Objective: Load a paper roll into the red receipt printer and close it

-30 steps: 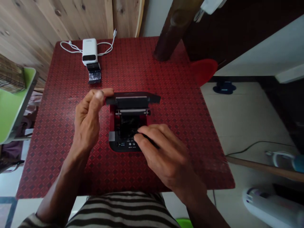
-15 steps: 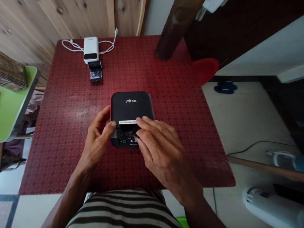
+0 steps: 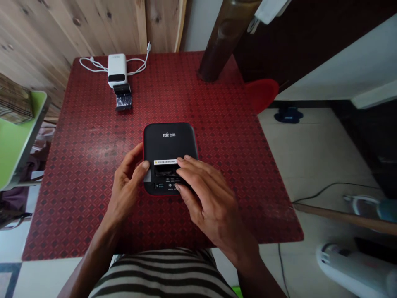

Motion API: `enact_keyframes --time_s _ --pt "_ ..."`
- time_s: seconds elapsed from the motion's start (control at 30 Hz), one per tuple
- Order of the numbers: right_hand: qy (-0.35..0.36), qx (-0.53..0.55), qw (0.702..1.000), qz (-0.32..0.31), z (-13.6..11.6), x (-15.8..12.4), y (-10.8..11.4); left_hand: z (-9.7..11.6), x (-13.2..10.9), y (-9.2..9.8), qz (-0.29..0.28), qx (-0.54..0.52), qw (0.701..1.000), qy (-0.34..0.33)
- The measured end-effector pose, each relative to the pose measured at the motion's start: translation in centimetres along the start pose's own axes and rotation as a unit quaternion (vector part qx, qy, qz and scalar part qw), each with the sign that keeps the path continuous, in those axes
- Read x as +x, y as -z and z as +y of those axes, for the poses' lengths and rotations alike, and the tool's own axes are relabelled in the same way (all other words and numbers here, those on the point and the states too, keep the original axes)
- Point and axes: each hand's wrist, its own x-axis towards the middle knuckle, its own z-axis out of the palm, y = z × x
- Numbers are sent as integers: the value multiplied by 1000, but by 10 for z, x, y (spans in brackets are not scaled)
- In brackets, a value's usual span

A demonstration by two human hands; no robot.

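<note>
"FEIE" reads white atop the black-topped, red-sided, rounded plastic device [image 3: 169, 147], sitting on the red patterned bench [image 3: 245, 165]! The left hand [image 3: 125, 184], fingers spread, touches its left edge; the right hand [image 3: 214, 198], fingers bent, covers 1 end of the white rectangular label [image 3: 164, 162], grip impossible to tell.

The printer [image 3: 169, 145] lies on the tabletop [image 3: 77, 207], near its middle, between the left grip [image 3: 128, 188] at its left front corner and the right grip [image 3: 212, 192] over its right front part. Behind and to the left lies the power bank [image 3: 117, 65], with a cable [image 3: 149, 49] showing on both sides of it and a strip [image 3: 123, 101] just before it, while the post [image 3: 217, 47] stands near the far edge, to the right. Beyond the tabletop, a side table [image 3: 34, 114] lies left, slippers [image 3: 288, 116] on the floor [image 3: 279, 157] right, and a plank wall [image 3: 93, 25] behind.
</note>
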Motion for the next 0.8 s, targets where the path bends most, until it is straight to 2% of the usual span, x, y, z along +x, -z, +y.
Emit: enact_keyframes --time_s 0.13,0.23,0.4,0.8 --pt "-47 18 995 82 -2 -17 1 -1 -13 5 -25 -30 999 22" --pt "-90 8 989 115 -2 -31 -3 0 -17 7 -30 -43 998 33" --pt "-131 22 986 103 -1 -44 -11 1 -15 8 -41 -58 997 38" --pt "-158 54 978 124 2 -49 -18 5 -13 3 -21 -56 997 50"
